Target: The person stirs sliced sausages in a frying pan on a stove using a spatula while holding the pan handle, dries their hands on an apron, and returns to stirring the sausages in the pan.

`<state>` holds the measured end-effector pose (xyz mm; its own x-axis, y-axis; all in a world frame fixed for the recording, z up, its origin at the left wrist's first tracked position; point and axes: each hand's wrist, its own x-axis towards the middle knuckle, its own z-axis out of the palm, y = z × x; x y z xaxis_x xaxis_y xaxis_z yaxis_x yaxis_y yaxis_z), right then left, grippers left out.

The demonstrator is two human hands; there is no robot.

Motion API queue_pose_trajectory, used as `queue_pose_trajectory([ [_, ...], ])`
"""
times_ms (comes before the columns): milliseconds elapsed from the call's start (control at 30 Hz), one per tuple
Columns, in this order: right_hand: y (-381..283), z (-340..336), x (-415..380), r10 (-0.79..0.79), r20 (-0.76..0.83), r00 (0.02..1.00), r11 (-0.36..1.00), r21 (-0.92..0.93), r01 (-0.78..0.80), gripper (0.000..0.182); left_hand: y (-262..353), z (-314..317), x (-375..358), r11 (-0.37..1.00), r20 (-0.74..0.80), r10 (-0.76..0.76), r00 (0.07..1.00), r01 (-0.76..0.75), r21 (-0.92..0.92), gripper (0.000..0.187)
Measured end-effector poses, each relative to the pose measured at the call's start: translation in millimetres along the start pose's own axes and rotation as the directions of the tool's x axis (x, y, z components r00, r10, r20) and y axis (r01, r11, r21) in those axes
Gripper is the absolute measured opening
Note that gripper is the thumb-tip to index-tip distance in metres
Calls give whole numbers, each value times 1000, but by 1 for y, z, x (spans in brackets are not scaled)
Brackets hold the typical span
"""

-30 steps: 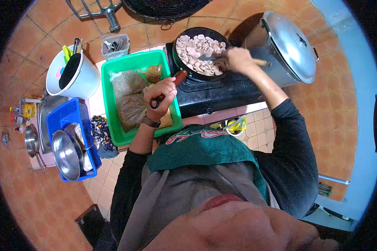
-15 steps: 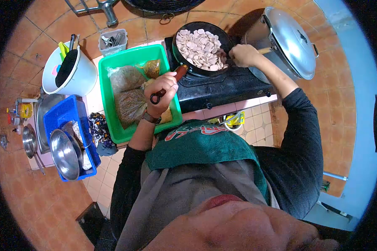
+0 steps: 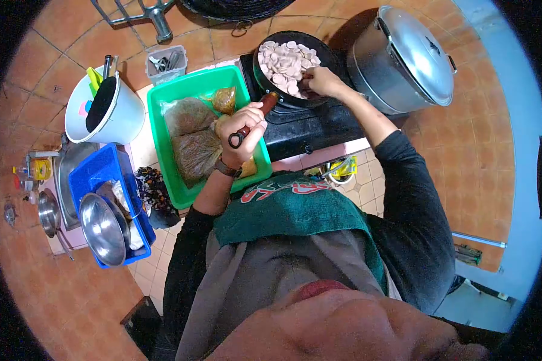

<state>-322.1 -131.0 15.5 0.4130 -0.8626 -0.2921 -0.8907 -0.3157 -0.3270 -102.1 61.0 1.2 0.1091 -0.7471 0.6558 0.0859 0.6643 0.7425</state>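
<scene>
My left hand [image 3: 244,133] is wrapped round the brown handle of a dark frying pan [image 3: 334,66], the ring at its end sticking out. The pan sits on a black stove [image 3: 307,129] and holds many pale, thin round slices [image 3: 289,63]. At the pan's right side, my right hand [image 3: 322,82] is closed, with its fingers down by the slices. It grips a utensil whose pale handle barely shows by the wrist; its working end is hidden. Below my left forearm lies a green tub [image 3: 168,186] with several filled plastic bags [image 3: 190,114].
To the right of the pan stands a large lidded metal pot [image 3: 403,60]. On the left are a white bucket [image 3: 123,114], a blue basket [image 3: 81,174] with a metal bowl [image 3: 102,228], and a small clear container [image 3: 167,75]. A metal rack [image 3: 153,15] is on the tiled wall.
My right hand has moved left, from the pan's right rim to over the slices, and the slices there have shifted. My left hand keeps its hold on the handle. The view has shifted slightly.
</scene>
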Motion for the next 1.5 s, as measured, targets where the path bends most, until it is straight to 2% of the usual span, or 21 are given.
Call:
queue_pose_trajectory([
  [33, 24, 18, 24, -49, -106, 993, 998, -42, 45, 31, 0, 0, 0, 1000, 4, 1, 1000, -1, -3, 23],
  [133, 28, 8, 34, 20, -100, 995, 996, 83, -12, 29, -1, -1, 0, 1000, 5, 5, 1000, -5, 2, 24],
  [200, 44, 6, 44, 82, -48, 995, 942, 329, -62, 25, -1, -1, 0, 1000, -13, 12, 1000, -12, 0, 25],
  [267, 38, -24, 23, 143, 76, 987, 901, 404, -162, 23, -4, -2, -1, 1000, -22, 22, 1000, -22, -1, 24],
  [400, 40, -81, -10, 168, 77, 983, 942, 281, -183, 23, -3, -3, -1, 1000, -22, 27, 999, -27, -8, 23],
  [467, 28, -113, -31, 27, 56, 998, 996, -84, -23, 27, -2, -3, 0, 999, -26, 30, 999, -30, -13, 23],
  [533, 17, -121, -35, 112, 114, 987, 975, -205, -87, 26, -2, -3, 0, 999, -36, 34, 999, -34, 1, 24],
  [600, 26, -107, -28, 29, 96, 995, 805, -592, 34, 26, -2, -2, 1, 999, -34, 42, 999, -42, -5, 24],
  [633, 25, -98, -23, 76, 178, 981, 798, -601, 47, 27, -2, -2, 1, 999, -35, 48, 998, -48, -1, 23],
  [667, 3, -95, -30, 125, 255, 959, 853, -521, 27, 29, -3, -3, 1, 999, -37, 54, 998, -53, 4, 23],
  [733, 14, -64, -7, -25, 393, 919, 825, -511, 241, 34, -2, -4, 2, 998, -26, 61, 998, -61, 9, 23],
  [800, -36, -55, -32, -30, 350, 936, 967, -228, 116, 31, -2, -5, 1, 998, -15, 64, 998, -64, 14, 23],
  [867, -26, -9, -10, -219, 174, 960, 950, -186, 251, 31, -4, -4, 2, 998, -37, 64, 997, -64, -8, 23],
  [900, -47, -6, -16, -215, 154, 964, 964, -127, 236, 30, -4, -4, 2, 998, -38, 61, 997, -61, -13, 23],
  [1000, -67, 29, 8, 80, -56, 995, 967, -238, -91, 30, -7, -5, 1, 997, -42, 75, 996, -76, -17, 23],
  [1100, -70, 25, 25, 185, -86, 979, 960, -195, -199, 30, -7, -5, 1, 997, -43, 80, 996, -80, -4, 22],
  [1200, -36, 28, 53, 233, -165, 958, 969, -47, -244, 31, -8, -6, 0, 996, -35, 86, 996, -85, 12, 21],
  [1233, -22, 26, 57, 127, -184, 975, 987, -78, -144, 33, -7, -6, 1, 996, -46, 87, 995, -86, 22, 21],
  [1333, 18, 25, 56, 207, -193, 959, 968, 180, -173, 34, -6, -6, 2, 995, -55, 94, 994, -92, 30, 21],
  [1367, -1, 7, 31, 302, -85, 950, 921, 283, -267, 33, -6, -6, 2, 994, -53, 103, 993, -101, 35, 21],
  [1500, 17, -14, 2, 368, -81, 926, 882, 344, -320, 25, -6, -8, 3, 994, -45, 105, 993, -104, 26, 21],
])
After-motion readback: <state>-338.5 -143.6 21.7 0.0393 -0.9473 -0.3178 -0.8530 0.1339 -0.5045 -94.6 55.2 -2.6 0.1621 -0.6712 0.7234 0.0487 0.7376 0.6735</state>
